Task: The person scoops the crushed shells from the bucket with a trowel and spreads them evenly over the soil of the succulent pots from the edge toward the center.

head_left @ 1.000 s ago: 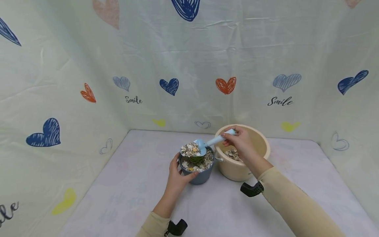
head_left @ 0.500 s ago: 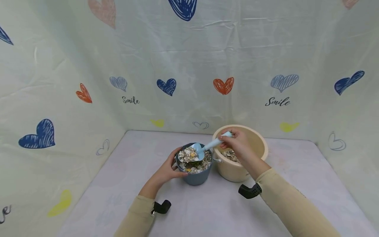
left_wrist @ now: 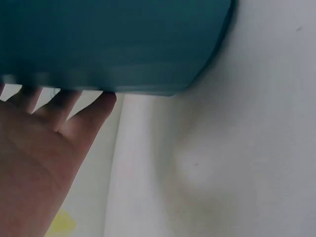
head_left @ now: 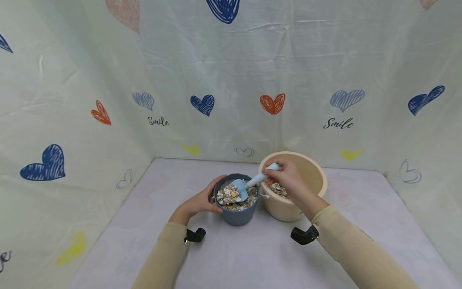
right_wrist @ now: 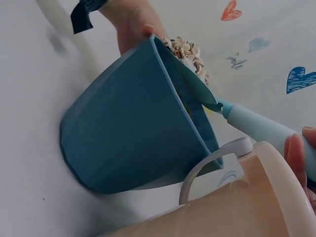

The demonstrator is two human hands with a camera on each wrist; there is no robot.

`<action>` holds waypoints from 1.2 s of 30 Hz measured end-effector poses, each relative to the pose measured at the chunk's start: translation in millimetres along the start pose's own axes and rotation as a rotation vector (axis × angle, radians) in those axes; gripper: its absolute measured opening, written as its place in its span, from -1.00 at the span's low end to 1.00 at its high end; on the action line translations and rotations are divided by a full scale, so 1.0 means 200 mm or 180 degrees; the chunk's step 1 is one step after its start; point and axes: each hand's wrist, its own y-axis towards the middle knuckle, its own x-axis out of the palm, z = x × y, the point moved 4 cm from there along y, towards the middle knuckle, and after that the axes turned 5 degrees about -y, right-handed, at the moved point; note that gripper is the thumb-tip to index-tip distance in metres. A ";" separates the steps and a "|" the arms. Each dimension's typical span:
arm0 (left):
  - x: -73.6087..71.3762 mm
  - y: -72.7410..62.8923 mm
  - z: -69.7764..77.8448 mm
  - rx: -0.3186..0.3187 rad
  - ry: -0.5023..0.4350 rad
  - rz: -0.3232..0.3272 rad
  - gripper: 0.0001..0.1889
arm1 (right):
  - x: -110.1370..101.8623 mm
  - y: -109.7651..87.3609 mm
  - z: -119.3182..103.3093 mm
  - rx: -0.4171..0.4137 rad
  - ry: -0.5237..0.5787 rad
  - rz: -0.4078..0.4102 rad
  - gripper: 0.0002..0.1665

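A blue flower pot (head_left: pixel 238 216) stands on the table, with gravel-like chips inside. My left hand (head_left: pixel 200 202) holds its left side, thumb in front and fingers round the back; in the left wrist view the fingers (left_wrist: pixel 94 113) lie against the pot wall. My right hand (head_left: pixel 286 178) grips the handle of a light blue toy shovel (head_left: pixel 258 179). The shovel's blade, heaped with pale shell-like chips (head_left: pixel 228 194), is over the pot's mouth. In the right wrist view the blade is at the rim. The green plant seen earlier is hidden under the blade.
A cream bucket (head_left: pixel 314 180) stands right beside the pot, with more chips (head_left: pixel 279 190) at its bottom and a white handle (right_wrist: pixel 217 160) at the side. A white cloth covers the table (head_left: pixel 252 261). A heart-printed curtain (head_left: pixel 234 80) hangs behind.
The loaded shovel has come lower over the pot, covering the plant. My left hand has moved from the pot's front left to its left side. The pot shifted slightly left in view.
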 end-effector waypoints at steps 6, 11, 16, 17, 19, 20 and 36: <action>-0.03 0.02 0.00 0.0069 0.0008 -0.0174 0.22 | 0.02 0.00 0.01 0.0034 -0.0053 -0.0013 -0.70; -0.03 0.03 -0.01 0.0097 -0.0074 -0.0199 0.24 | 0.02 0.00 0.00 0.0116 -0.0135 0.0013 -0.72; -0.03 0.04 -0.02 0.0092 -0.0097 -0.0159 0.24 | 0.02 0.01 -0.02 0.0141 -0.0275 0.0004 -0.72; -0.03 0.04 -0.02 0.0099 -0.0102 -0.0157 0.24 | 0.02 0.01 -0.02 0.0138 -0.0304 -0.0002 -0.72; -0.03 0.04 -0.02 0.0114 -0.0108 -0.0149 0.24 | 0.02 0.01 -0.03 0.0140 -0.0335 -0.0011 -0.71; -0.03 0.04 -0.02 0.0120 -0.0113 -0.0146 0.24 | 0.03 0.01 -0.03 0.0132 -0.0348 -0.0022 -0.71; 0.00 0.04 -0.03 0.0061 -0.0117 -0.0038 0.21 | 0.04 0.00 -0.08 0.0072 -0.0678 -0.0125 -0.65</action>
